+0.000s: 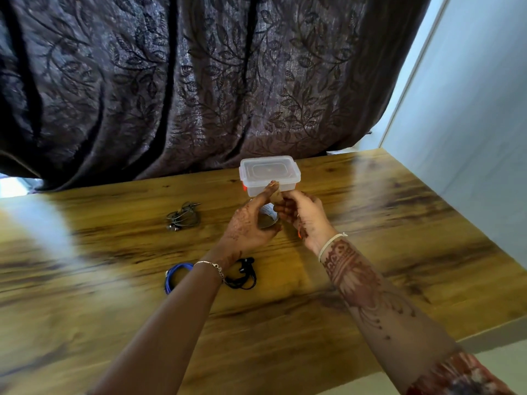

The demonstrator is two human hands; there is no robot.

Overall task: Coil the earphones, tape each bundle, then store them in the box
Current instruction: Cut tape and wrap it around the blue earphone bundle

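A dark leaf-patterned curtain [199, 81] is hanging behind a wooden table [370, 223], with a pale wall [470, 124] standing at the right.

Above the middle of the table, the left hand [248, 226] is curling round a roll of tape [268, 217] and holding it up. The right hand [302, 215] is pinching at the roll's upper edge, probably picking up the loose end. No strip of tape is showing between the hands.

Three sets of earphones are lying on the table, each one gathered into a loose coil. The grey earphones [182, 217] are sitting to the left of the hands. The blue earphones [173, 276] and the black earphones [242, 273] are lying nearer the person, partly under the left forearm. Whether any bundle is carrying tape is too small to tell.

The clear plastic box [269, 173] is standing at the far side, just beyond the fingertips, and its lid is sitting on it.

So the coiling is looking done, the taping is only getting started, and opening the box and storing all three bundles is waiting.
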